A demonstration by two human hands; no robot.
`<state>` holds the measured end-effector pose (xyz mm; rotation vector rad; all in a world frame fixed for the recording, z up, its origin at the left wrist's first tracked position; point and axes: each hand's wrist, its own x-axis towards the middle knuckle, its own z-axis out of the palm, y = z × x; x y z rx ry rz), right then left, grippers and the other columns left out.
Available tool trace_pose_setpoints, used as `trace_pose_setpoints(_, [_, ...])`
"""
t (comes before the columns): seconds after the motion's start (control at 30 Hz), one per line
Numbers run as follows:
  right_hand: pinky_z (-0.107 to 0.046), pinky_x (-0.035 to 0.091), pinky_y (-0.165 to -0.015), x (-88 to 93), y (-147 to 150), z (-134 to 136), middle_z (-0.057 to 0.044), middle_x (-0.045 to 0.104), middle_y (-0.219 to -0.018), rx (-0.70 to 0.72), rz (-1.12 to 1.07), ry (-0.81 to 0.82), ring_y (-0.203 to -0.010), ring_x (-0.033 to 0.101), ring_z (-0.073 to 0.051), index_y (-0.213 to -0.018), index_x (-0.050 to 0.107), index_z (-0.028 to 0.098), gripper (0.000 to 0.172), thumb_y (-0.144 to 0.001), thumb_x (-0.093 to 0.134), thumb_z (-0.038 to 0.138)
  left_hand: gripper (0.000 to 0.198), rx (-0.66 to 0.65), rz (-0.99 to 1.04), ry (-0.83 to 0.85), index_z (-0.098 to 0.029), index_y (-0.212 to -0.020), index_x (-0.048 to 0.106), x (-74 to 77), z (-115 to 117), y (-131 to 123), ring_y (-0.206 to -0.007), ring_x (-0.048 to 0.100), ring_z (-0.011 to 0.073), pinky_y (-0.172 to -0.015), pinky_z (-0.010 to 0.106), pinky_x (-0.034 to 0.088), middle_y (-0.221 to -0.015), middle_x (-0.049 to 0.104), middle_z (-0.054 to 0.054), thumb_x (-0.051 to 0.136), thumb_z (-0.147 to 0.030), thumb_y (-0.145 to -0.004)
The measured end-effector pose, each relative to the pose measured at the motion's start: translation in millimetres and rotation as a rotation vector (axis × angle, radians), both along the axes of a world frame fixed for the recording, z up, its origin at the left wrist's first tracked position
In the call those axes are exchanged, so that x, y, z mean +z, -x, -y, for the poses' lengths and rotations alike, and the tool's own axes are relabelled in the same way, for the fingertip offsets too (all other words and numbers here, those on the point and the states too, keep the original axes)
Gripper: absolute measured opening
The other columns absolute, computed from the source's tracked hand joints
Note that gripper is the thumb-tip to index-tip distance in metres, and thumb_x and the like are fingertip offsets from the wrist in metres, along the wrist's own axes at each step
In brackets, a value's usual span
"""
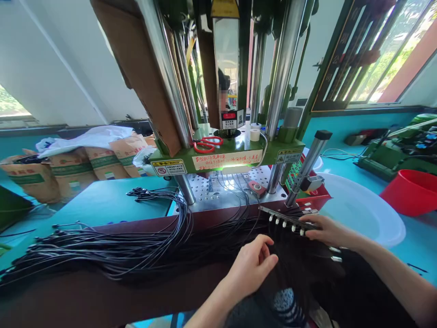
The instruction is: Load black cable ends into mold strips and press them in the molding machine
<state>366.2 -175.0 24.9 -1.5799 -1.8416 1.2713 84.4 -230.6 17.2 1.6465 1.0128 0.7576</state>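
Note:
My right hand [326, 231] grips the near end of a dark metal bar [278, 215], thumb and fingers closed on it. Several white connectors [285, 224] stick out along the bar's near side. Black cables [102, 246] lie in a thick bundle along the bench, reaching under the bar. My left hand [251, 266] hovers over the cables to the left of the bar, its fingers loosely curled and the thumb apart from them. Nothing shows between those fingers. More loose white connectors [336, 258] lie below my right hand.
A green press [246, 155] with steel columns stands behind the bench. Red-handled scissors [206, 145] rest on it. Its perforated metal plate [205, 191] carries a small red block [256, 187]. A white basin [362, 209] and a red bucket [413, 193] stand at right, paper sacks [73, 171] at left.

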Motion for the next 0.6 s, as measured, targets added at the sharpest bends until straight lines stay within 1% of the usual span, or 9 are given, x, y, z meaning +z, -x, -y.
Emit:
trace_pose_setpoints(0.07, [-0.017, 0.023, -0.031, 12.5, 16.5, -28.9, 0.005, 0.046, -0.048, 0.187, 0.137, 0.036, -0.035, 0.035, -0.007, -0.106, 0.059, 0.017, 0.036, -0.072, 0.055, 0.028, 0.018, -0.014, 0.001, -0.002, -0.020, -0.092, 0.057, 10.6, 4.5, 11.4, -0.060, 0.042, 0.0101, -0.055, 0.022, 0.030, -0.066, 0.050, -0.003, 0.050, -0.028, -0.078])
trace_pose_setpoints(0.13, [-0.018, 0.031, -0.038, 21.0, 40.6, -55.8, 0.003, 0.050, -0.055, 0.406, 0.229, -0.026, -0.041, 0.042, -0.009, -0.104, 0.061, 0.016, 0.035, -0.072, 0.049, 0.022, 0.017, -0.010, 0.049, 0.024, -0.018, -0.087, 0.059, 19.6, 4.7, 22.6, -0.059, 0.041, 0.0098, -0.054, 0.022, 0.030, -0.063, 0.049, -0.003, 0.050, -0.030, -0.078])
trace_pose_setpoints(0.2, [-0.021, 0.041, -0.053, 21.8, 66.0, -78.4, -0.001, 0.055, -0.070, 0.563, 0.264, -0.164, -0.059, 0.052, -0.013, -0.092, 0.066, 0.015, 0.031, -0.066, 0.050, 0.016, 0.019, -0.014, 0.155, 0.106, -0.017, -0.085, 0.058, 26.6, -0.1, 33.2, -0.053, 0.040, 0.0090, -0.050, 0.022, 0.030, -0.060, 0.048, -0.002, 0.050, -0.032, -0.078])
trace_pose_setpoints(0.23, [-0.023, 0.042, -0.063, 19.0, 76.9, -87.5, -0.003, 0.056, -0.078, 0.602, 0.270, -0.223, -0.070, 0.053, -0.015, -0.085, 0.068, 0.015, 0.028, -0.063, 0.051, 0.014, 0.021, -0.008, 0.228, 0.153, -0.016, -0.085, 0.057, 29.2, -4.6, 38.2, -0.050, 0.039, 0.0083, -0.047, 0.021, 0.029, -0.058, 0.047, -0.003, 0.050, -0.034, -0.078])
trace_pose_setpoints(0.27, [-0.025, 0.041, -0.070, 14.6, 85.9, -95.0, -0.003, 0.055, -0.083, 0.616, 0.271, -0.262, -0.078, 0.053, -0.017, -0.080, 0.069, 0.015, 0.027, -0.060, 0.052, 0.012, 0.022, 0.008, 0.307, 0.196, -0.016, -0.085, 0.056, 31.0, -10.6, 42.9, -0.047, 0.038, 0.0077, -0.044, 0.021, 0.028, -0.057, 0.047, -0.003, 0.050, -0.036, -0.078])
trace_pose_setpoints(0.33, [-0.026, 0.039, -0.075, 3.1, 96.3, -104.9, -0.003, 0.055, -0.083, 0.620, 0.278, -0.293, -0.083, 0.052, -0.018, -0.077, 0.070, 0.015, 0.027, -0.057, 0.053, 0.011, 0.025, 0.090, 0.453, 0.243, -0.015, -0.085, 0.055, 31.1, -27.3, 50.7, -0.044, 0.036, 0.0064, -0.040, 0.020, 0.027, -0.056, 0.045, -0.004, 0.052, -0.038, -0.076])
trace_pose_setpoints(0.43, [-0.024, 0.041, -0.066, -9.9, 96.6, -112.0, -0.001, 0.058, -0.075, 0.597, 0.307, -0.312, -0.073, 0.054, -0.016, -0.076, 0.071, 0.015, 0.026, -0.056, 0.054, 0.010, 0.029, 0.287, 0.583, 0.280, -0.016, -0.086, 0.053, 20.4, -62.2, 56.3, -0.047, 0.038, 0.0065, -0.042, 0.019, 0.028, -0.060, 0.045, -0.004, 0.059, -0.038, -0.068])
trace_pose_setpoints(0.53, [-0.024, 0.042, -0.060, -9.1, 96.2, -122.1, -0.001, 0.060, -0.065, 0.454, 0.336, -0.382, -0.062, 0.056, -0.015, -0.069, 0.069, 0.013, 0.018, -0.063, 0.052, 0.011, 0.034, 0.526, 0.632, 0.388, -0.018, -0.087, 0.049, -1.0, -99.9, 52.4, -0.055, 0.045, 0.0084, -0.047, 0.020, 0.033, -0.067, 0.046, -0.003, 0.061, -0.034, -0.060])
trace_pose_setpoints(0.6, [-0.028, 0.044, -0.068, -3.8, 106.5, -135.3, -0.005, 0.063, -0.075, 0.294, 0.337, -0.496, -0.072, 0.058, -0.018, -0.077, 0.067, 0.013, 0.022, -0.074, 0.045, 0.012, 0.034, 0.638, 0.592, 0.398, -0.018, -0.090, 0.048, -16.8, -119.8, 46.7, -0.061, 0.048, 0.0100, -0.052, 0.021, 0.037, -0.071, 0.047, -0.002, 0.058, -0.031, -0.060])
